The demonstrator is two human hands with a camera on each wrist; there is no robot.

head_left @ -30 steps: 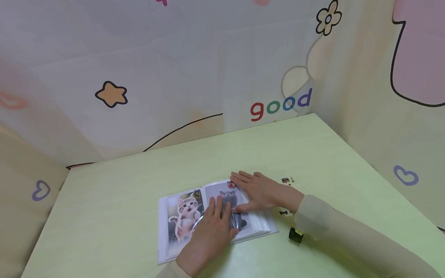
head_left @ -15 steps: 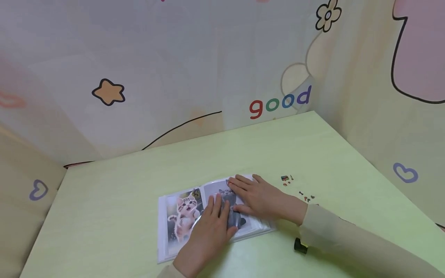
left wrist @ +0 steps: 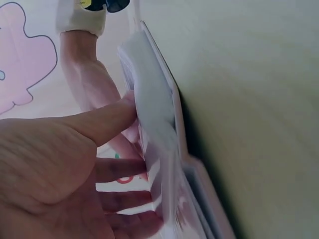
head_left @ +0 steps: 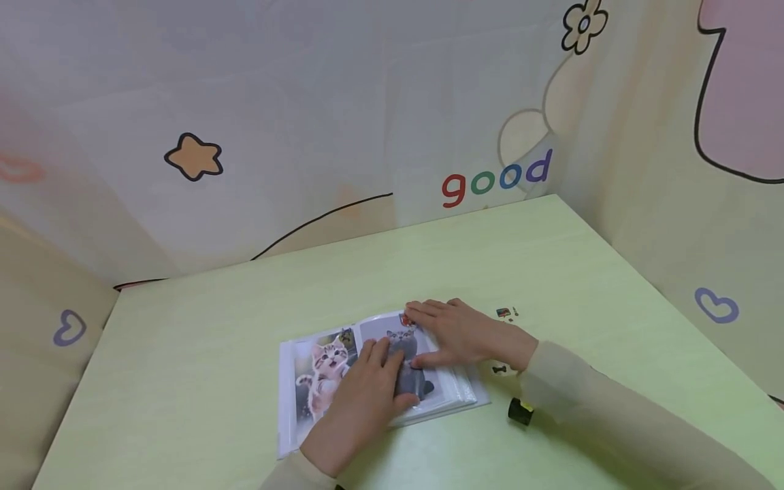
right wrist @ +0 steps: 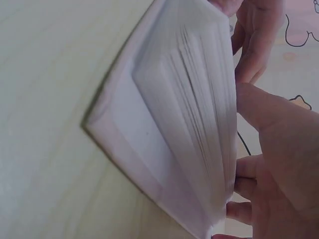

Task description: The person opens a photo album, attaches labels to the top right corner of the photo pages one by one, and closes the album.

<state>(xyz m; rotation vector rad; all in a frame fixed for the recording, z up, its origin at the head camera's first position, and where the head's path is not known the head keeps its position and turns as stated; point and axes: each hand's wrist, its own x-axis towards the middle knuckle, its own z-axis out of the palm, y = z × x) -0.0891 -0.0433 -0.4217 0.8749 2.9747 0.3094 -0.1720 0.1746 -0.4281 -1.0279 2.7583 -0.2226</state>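
An open photo album (head_left: 289, 415) lies on the pale green table (head_left: 184, 354). Its left page shows a tabby kitten photo (head_left: 318, 371), its right page a grey cat photo (head_left: 405, 339). My left hand (head_left: 363, 398) lies flat with straight fingers across the middle fold. My right hand (head_left: 462, 333) presses flat on the right page, thumb beside the grey cat. The left wrist view shows my left hand's fingers (left wrist: 119, 172) against the album's pages (left wrist: 154, 109). In the right wrist view my right hand (right wrist: 279, 149) rests on the thick page stack (right wrist: 189, 114).
Small stickers (head_left: 503, 313) lie on the table right of the album, and a bone-shaped one (head_left: 499, 369) sits near my right wrist. A small black and yellow object (head_left: 520, 411) stands by my right sleeve. Cartoon-printed walls close in the table's far and right sides.
Both hands stay flat on the album. My right hand has shifted a little on the right page and my left hand has slid slightly left. The album remains open.
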